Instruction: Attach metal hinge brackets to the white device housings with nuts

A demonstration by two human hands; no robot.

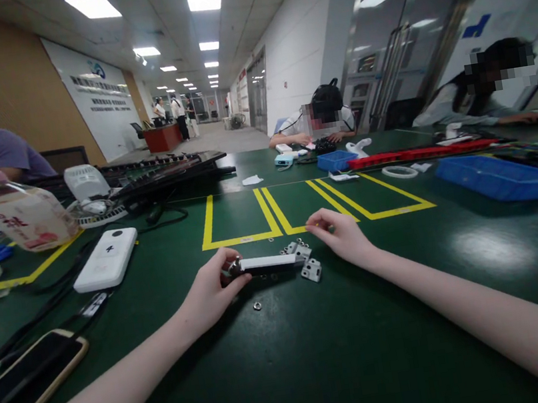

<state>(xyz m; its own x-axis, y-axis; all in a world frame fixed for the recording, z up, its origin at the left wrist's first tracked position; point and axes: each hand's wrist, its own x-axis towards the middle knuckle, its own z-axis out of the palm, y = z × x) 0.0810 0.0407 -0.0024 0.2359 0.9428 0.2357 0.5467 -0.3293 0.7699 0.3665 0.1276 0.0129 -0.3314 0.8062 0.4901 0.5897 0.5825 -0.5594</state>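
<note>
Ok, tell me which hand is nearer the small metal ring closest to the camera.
Left. The left hand is beyond and left of the metal ring; the right hand is farther off, beyond and to the right.

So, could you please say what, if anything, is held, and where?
The left hand holds the white-topped bar by its left end; I can't tell whether the right hand holds anything.

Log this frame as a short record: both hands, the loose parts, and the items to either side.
Left hand: grips a white-and-black bar by one end
Right hand: raised, fingers curled; contents unclear
Loose parts: metal plates near the bar's free end; small ring-shaped piece nearer the wearer
Left side: white device, bottle
Right side: blue tray
</note>
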